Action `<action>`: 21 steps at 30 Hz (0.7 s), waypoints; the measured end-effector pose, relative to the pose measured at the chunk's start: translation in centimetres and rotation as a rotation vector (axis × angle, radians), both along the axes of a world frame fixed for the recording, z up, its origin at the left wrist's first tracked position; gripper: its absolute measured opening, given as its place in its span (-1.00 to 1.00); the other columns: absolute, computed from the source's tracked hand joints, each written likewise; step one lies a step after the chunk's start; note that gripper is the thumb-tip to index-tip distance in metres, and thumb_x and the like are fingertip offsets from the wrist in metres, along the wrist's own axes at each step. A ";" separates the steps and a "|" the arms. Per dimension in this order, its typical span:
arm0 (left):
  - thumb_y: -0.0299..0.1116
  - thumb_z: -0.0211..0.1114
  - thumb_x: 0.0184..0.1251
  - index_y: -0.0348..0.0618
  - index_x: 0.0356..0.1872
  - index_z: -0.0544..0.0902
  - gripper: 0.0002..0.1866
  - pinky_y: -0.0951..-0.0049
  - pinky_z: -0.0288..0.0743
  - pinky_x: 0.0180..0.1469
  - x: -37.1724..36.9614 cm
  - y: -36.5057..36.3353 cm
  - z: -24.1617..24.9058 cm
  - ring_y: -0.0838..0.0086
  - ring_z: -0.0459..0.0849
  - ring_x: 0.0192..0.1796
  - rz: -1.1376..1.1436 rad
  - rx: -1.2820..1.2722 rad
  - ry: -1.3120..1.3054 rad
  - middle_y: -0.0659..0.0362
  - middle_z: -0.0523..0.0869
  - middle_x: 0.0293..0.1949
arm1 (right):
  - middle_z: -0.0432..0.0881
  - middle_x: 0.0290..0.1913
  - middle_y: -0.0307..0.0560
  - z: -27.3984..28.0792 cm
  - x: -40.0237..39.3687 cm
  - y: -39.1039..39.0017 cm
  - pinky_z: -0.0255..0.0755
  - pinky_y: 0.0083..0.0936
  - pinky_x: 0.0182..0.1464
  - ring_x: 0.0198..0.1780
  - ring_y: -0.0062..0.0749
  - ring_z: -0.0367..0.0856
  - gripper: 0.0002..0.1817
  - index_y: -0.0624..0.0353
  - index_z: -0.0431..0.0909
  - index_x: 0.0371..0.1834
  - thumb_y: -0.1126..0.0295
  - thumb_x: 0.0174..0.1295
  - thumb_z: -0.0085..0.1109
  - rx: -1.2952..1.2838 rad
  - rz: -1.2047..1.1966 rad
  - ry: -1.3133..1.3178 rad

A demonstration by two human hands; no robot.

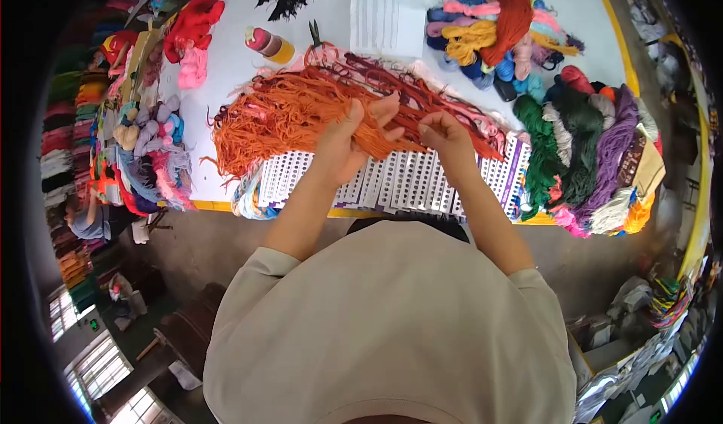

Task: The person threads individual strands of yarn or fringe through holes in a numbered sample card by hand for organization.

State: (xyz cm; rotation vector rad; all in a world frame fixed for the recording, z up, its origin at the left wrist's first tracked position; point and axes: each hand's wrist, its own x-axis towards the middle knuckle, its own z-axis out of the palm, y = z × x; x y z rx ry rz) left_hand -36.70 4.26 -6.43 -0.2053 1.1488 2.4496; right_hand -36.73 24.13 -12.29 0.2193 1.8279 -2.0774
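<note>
A wide heap of orange yarn lies across the white table, with dark red and pink yarn along its far side. My left hand is wrapped round a bundle of the orange strands, thumb on top. To its right, my right hand pinches at the strands' right end, thumb and forefinger together; what lies between those fingertips is too small to make out. Under the yarn and nearer to me is a row of white cards with punched holes.
A bottle and scissors stand or lie beyond the heap. Mixed skeins are at the back right, green and purple skeins at the right edge, red skeins at left. A person is at far left.
</note>
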 end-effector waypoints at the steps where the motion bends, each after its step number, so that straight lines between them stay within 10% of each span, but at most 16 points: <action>1: 0.06 -0.13 0.52 -0.34 0.25 0.39 -0.38 0.23 0.34 0.31 0.3 0.5 0.7 0.31 0.38 0.35 0.009 0.066 -0.017 -0.01 0.37 0.35 | 0.58 -0.34 -0.33 2.4 0.1 -0.4 0.40 -0.69 -0.25 -0.29 -0.70 0.52 -0.87 0.18 0.52 -0.16 0.51 0.25 0.21 -0.238 -0.056 -0.009; 21: -0.18 0.03 0.52 -0.37 0.07 0.56 -0.59 0.38 0.57 0.03 1.8 1.9 3.5 0.42 0.66 -0.05 -0.108 -0.128 0.166 0.05 0.66 -0.03 | 0.52 -0.37 -0.43 7.8 3.4 -1.8 0.44 -0.67 -0.24 -0.46 -0.76 0.38 -0.95 0.08 0.53 -0.26 0.39 0.33 0.12 -0.493 -0.038 -0.067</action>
